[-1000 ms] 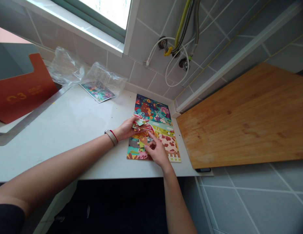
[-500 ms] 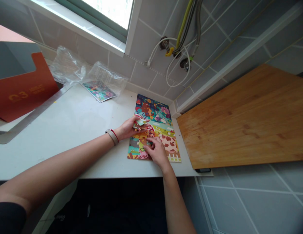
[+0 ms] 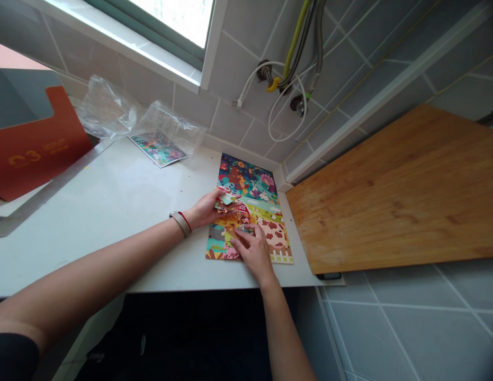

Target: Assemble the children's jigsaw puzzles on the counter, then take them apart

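Observation:
My left hand [image 3: 208, 207] is closed on a small stack of puzzle pieces [image 3: 227, 199], held just above the left edge of a colourful jigsaw puzzle [image 3: 276, 235]. The puzzle lies on the white counter, with a dark forest scene in its upper half and a farm scene with a spotted cow below. Over the lower middle of the farm scene, my right hand [image 3: 254, 248] has thumb and fingertips bent down around a puzzle piece [image 3: 231, 234] lying in the picture. The hand itself covers part of the puzzle there.
A picture card [image 3: 159, 148] and crumpled clear plastic bags [image 3: 111, 108] lie at the back left. An orange box [image 3: 39, 143] stands at the far left. A wooden board [image 3: 397, 196] is at the right. Cables and pipes [image 3: 288, 79] hang on the tiled wall.
My right hand has shifted slightly, its fingers still at the same part of the puzzle. The left hand keeps its stack in place. The whole view has moved a little.

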Demonstrator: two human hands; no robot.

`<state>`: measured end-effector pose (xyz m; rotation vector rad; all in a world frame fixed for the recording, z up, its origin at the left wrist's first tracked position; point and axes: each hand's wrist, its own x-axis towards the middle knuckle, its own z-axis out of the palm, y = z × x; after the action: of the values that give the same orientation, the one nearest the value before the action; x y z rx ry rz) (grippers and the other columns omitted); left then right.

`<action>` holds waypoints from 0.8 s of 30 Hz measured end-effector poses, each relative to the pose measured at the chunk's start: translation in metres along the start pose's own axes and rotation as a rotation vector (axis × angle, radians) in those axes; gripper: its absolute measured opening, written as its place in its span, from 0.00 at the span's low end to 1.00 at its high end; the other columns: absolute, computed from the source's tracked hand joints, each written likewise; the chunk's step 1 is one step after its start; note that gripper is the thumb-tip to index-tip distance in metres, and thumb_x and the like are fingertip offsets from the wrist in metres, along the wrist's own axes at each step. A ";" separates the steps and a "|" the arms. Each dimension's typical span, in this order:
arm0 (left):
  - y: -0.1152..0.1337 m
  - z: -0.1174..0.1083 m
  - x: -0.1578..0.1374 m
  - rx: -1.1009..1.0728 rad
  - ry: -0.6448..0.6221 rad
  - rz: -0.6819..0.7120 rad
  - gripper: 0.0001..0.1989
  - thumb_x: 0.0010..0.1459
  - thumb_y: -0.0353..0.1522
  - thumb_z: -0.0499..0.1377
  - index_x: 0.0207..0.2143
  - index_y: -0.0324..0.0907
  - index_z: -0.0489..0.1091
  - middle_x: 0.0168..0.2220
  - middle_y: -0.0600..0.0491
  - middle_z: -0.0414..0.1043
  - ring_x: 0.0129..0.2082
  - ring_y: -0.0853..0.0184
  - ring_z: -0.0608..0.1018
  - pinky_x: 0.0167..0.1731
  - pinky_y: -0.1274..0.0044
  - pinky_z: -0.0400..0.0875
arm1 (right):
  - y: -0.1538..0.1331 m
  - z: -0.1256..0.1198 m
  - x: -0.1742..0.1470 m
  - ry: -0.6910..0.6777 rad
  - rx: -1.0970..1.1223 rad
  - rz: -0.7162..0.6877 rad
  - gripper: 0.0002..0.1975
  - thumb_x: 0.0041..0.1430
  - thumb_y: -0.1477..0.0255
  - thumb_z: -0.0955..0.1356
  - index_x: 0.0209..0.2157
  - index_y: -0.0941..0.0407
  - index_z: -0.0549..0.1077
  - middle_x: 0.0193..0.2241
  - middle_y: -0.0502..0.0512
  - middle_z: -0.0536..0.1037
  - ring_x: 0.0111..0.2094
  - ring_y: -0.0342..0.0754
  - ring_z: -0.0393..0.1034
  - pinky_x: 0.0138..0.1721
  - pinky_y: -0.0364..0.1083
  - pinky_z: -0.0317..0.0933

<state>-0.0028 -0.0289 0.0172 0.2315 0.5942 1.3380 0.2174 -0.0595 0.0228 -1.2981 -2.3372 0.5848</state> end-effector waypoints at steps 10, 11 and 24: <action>0.000 -0.001 0.000 0.017 -0.005 -0.002 0.13 0.62 0.29 0.56 0.49 0.39 0.70 0.52 0.39 0.79 0.45 0.53 0.84 0.43 0.64 0.81 | 0.000 -0.011 -0.026 -0.199 -0.142 -0.096 0.40 0.56 0.48 0.73 0.67 0.40 0.63 0.71 0.55 0.55 0.71 0.65 0.48 0.68 0.64 0.49; 0.000 0.000 0.000 0.017 -0.004 -0.003 0.13 0.62 0.29 0.56 0.49 0.39 0.70 0.52 0.40 0.79 0.45 0.53 0.84 0.44 0.63 0.81 | 0.001 -0.010 -0.028 -0.206 -0.159 -0.095 0.39 0.58 0.49 0.72 0.68 0.39 0.61 0.72 0.54 0.55 0.72 0.65 0.47 0.68 0.64 0.48; -0.001 0.000 -0.001 0.040 -0.008 0.019 0.09 0.61 0.30 0.58 0.44 0.38 0.72 0.52 0.39 0.79 0.46 0.53 0.84 0.40 0.67 0.83 | 0.004 -0.008 -0.031 -0.277 -0.202 -0.147 0.36 0.67 0.53 0.66 0.72 0.40 0.52 0.72 0.50 0.56 0.74 0.63 0.41 0.70 0.67 0.43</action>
<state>-0.0024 -0.0301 0.0171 0.2752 0.6139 1.3435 0.2394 -0.0831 0.0232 -1.1773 -2.7539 0.5201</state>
